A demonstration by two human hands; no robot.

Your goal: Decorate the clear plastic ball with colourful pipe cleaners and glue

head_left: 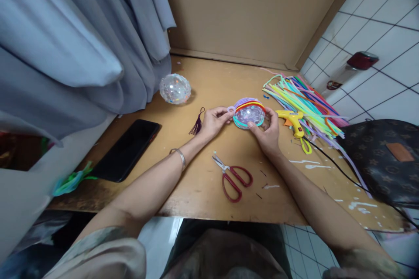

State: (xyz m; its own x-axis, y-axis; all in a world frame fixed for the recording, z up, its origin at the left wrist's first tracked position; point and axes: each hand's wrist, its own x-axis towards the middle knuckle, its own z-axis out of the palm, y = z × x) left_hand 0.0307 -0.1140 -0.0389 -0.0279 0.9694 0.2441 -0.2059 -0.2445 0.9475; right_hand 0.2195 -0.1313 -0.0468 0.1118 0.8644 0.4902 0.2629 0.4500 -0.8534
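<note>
Between my hands is a clear ball [249, 115] wrapped with lilac, red, yellow and turquoise pipe cleaners. My right hand [268, 133] grips its right side, thumb on the near face and fingers behind. At its left edge, my left hand [216, 122] pinches a small lilac pipe-cleaner ring [231, 109] that touches the ball. Just left of that hand lies a dark purple tassel [197, 124] with a loop. Red-handled scissors [232, 178] rest with blades parted on the table nearer to me.
A second clear ball [175, 89] stands at the back left, near the grey curtain [137, 43]. A black phone [127, 150] lies at left. On the right are a yellow glue gun [294, 120] with a cord, a pile of pipe cleaners [304, 100] and a dark patterned bag [386, 157].
</note>
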